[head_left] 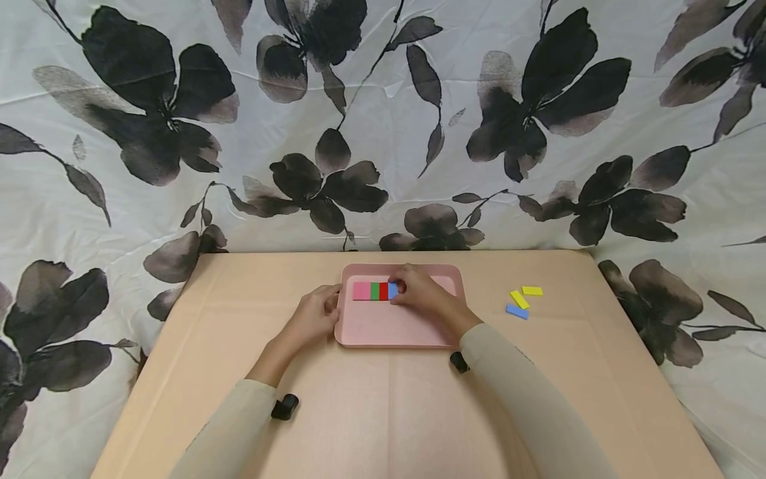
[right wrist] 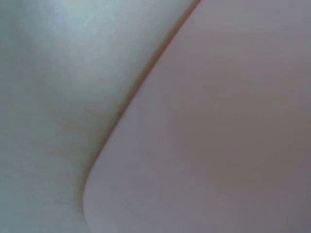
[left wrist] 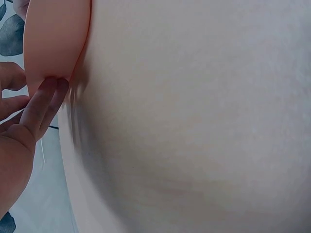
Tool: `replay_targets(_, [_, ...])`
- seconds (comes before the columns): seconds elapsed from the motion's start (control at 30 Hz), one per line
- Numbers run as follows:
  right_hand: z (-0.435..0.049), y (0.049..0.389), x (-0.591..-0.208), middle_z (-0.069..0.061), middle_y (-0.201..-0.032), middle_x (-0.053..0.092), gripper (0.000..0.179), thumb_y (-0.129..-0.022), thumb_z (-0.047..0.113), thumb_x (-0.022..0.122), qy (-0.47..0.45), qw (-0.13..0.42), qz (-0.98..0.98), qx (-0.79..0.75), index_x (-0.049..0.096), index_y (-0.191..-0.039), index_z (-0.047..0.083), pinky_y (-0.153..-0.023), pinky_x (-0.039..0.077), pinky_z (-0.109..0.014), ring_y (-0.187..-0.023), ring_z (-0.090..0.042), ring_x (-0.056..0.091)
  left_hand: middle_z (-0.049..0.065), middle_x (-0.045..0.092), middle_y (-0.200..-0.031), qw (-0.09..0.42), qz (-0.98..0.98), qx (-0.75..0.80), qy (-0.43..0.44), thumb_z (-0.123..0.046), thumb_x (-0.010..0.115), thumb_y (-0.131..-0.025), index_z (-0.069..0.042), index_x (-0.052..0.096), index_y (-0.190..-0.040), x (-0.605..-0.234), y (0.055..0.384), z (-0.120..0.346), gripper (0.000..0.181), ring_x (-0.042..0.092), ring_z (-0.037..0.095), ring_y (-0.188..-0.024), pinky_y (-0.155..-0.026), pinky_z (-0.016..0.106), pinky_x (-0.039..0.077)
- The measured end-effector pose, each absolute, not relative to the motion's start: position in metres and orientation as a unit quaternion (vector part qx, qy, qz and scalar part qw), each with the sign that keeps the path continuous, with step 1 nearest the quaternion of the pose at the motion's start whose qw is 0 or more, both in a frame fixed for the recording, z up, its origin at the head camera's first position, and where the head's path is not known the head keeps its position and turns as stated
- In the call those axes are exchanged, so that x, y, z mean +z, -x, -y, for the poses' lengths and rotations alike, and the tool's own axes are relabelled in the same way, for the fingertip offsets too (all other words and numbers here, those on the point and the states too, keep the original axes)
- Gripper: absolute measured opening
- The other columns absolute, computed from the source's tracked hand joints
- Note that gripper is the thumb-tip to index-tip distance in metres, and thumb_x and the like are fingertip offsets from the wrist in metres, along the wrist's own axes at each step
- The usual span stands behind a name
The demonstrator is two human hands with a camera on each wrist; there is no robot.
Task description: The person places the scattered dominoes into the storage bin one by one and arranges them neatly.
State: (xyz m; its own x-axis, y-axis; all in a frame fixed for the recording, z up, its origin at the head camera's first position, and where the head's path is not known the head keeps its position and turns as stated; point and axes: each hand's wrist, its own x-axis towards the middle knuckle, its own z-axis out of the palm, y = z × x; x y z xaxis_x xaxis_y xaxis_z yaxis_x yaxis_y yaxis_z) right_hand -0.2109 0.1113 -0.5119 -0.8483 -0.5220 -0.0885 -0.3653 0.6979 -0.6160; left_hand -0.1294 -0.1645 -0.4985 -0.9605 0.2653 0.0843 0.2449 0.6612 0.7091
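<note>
A pink tray (head_left: 395, 332) lies on the table, with a row of small flat rectangular pieces in its upper part. From left to right they are a pink piece (head_left: 362, 291), a green piece (head_left: 374, 291), a red piece (head_left: 383, 291) and a blue piece (head_left: 392, 291). My right hand (head_left: 421, 293) pinches the blue piece at the row's right end, partly covering it. At the tray's left end, my left hand (head_left: 314, 313) holds the edge; its fingers (left wrist: 41, 104) press against the tray wall in the left wrist view. The right wrist view shows only the tray's corner (right wrist: 146, 170) and tabletop.
Right of the tray lie two yellow pieces (head_left: 532, 291) and a loose blue piece (head_left: 517, 311). The beige table (head_left: 389, 406) ends at a floral cloth (head_left: 383, 126) behind it. Black wrist devices (head_left: 284, 406) sit at both sleeves.
</note>
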Motion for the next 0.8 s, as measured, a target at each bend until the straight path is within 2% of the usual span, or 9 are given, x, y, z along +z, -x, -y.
replay_targets(0.43, [-0.1118,0.2078,-0.5131,-0.007,-0.1,0.056,0.044,-0.084,0.019,0.086,0.238,0.132,-0.91,-0.312,0.07,-0.121,0.002,-0.076,0.049,-0.023,-0.088,-0.018,0.054,0.018,0.068,-0.12,0.007,-0.913,0.383,-0.142,0.004,0.067,-0.087,0.007,0.057,-0.141,-0.4997,0.1258,0.1628,0.056,0.063,0.017,-0.082,-0.068,0.026,0.053])
replay_targets(0.8, [-0.1122,0.205,-0.5102,-0.008,-0.101,0.055,0.045,-0.085,0.02,0.086,0.238,0.135,-0.91,-0.31,0.069,-0.122,0.002,-0.076,0.049,-0.024,-0.088,-0.017,0.054,0.019,0.068,-0.124,0.005,-0.911,0.39,-0.136,0.004,0.068,-0.087,0.006,0.057,-0.142,-0.5006,0.1235,0.1608,0.057,0.067,0.019,-0.085,-0.068,0.025,0.055])
